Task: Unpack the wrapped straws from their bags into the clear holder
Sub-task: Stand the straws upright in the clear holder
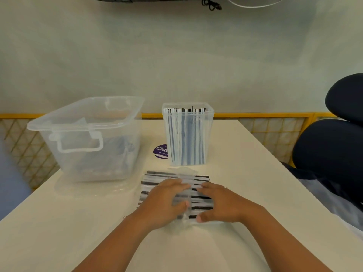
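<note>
**Two hands on one straw bag, one holder behind**

From my feed I count two hands, one bag on the table, one holder, one tub.

One flat clear plastic bag (157,178) of black straws in white paper wrappers lies on the white table (255,183), right in front of the person. The straws inside lie crosswise, too many and too blurred for me to count.

Left hand (167,201) is on the bag's left half with fingers curled over the top and thumb tucked at the middle, gripping the plastic. Right hand (220,205) mirrors it on the right half, fingers curled on the bag and thumb at its near edge. The two sets of fingertips are close together at the centre.

One tall clear square plastic holder (209,138) stands upright just behind the bag. It is already packed with upright wrapped straws (186,140), again too many to count.

One big clear plastic tub (84,138) with a handle sits left of the holder; its contents are blurred. One round purple sticker (160,152) lies on the table between tub and holder. One dark padded chair (334,150) stands at the right edge.
</note>
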The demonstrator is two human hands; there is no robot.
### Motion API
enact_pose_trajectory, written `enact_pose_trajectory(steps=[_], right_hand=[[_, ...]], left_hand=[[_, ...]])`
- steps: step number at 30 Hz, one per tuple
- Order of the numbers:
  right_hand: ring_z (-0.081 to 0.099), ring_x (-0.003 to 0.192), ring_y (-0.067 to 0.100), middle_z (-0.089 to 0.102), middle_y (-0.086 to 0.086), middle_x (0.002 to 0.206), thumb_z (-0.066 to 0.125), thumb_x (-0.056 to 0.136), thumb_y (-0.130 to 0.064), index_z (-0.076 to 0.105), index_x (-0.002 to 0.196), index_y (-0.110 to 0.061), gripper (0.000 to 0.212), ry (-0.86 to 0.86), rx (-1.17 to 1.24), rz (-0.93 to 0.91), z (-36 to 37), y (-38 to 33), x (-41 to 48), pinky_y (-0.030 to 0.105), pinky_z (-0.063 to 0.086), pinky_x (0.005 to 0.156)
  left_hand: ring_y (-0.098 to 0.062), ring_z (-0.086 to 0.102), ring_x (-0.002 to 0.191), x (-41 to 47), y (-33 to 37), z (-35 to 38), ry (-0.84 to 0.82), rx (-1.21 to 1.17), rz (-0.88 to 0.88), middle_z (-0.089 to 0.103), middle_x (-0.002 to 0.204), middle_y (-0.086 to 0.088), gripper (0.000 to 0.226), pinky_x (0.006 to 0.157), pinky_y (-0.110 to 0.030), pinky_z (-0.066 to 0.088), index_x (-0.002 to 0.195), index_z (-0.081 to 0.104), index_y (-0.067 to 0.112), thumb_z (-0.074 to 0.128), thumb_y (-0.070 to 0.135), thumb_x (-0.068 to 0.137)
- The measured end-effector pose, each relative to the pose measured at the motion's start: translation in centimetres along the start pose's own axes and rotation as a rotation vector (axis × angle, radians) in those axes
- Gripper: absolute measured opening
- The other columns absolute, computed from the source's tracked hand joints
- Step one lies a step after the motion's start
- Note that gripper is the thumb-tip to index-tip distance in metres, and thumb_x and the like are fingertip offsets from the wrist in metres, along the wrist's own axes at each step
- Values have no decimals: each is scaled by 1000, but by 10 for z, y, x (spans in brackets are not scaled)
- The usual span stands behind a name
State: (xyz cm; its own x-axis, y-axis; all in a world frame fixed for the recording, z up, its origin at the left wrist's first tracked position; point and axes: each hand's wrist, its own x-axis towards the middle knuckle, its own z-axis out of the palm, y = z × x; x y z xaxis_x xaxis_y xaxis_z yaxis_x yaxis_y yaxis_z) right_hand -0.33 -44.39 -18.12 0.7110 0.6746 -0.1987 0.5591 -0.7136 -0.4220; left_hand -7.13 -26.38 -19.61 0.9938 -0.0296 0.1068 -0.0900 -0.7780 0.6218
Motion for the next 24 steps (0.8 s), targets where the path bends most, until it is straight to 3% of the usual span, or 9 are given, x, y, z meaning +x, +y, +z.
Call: enact_pose_trajectory(steps=[2,4,9,15,20,24], right_hand=[[22,141,16,20,-3,155,68,79,-42,29,145,-20,80,22,-23,-1,3,2,0,29,23,113],[39,129,17,36,-1,145,68,79,-33,38,140,-19,70,59,-11,-19,5,2,-1,27,34,106],[53,109,15,53,-1,124,59,79,-16,53,129,-22,51,159,-33,-62,10,3,1,26,43,92],[54,110,18,59,1,125,49,81,-1,58,125,-20,50,264,-74,-109,12,5,5,22,42,89],[53,85,9,66,0,105,51,79,0,65,116,-19,45,345,16,-116,12,14,8,8,36,65],[56,91,10,60,-7,100,52,78,2,63,117,-22,48,435,235,-106,12,20,4,3,38,72]], left_hand=[[-7,12,143,3,4,1,3,125,39,24,152,12,49,117,-29,15,138,41,35,55,33,91],[-10,1,145,6,9,3,-36,209,49,19,155,12,49,119,-39,9,138,41,35,54,36,91],[-17,-9,146,17,19,5,-149,420,9,7,158,8,53,117,-49,-1,137,43,33,55,43,86],[-26,-6,146,28,32,7,-253,563,-79,4,159,1,49,116,-52,3,134,47,20,55,29,86],[-28,3,145,35,35,12,-224,593,-107,14,157,-3,44,116,-51,9,133,48,13,51,18,89],[-28,19,140,38,36,13,-171,620,-82,31,148,-5,40,114,-48,19,128,52,11,51,17,88]])
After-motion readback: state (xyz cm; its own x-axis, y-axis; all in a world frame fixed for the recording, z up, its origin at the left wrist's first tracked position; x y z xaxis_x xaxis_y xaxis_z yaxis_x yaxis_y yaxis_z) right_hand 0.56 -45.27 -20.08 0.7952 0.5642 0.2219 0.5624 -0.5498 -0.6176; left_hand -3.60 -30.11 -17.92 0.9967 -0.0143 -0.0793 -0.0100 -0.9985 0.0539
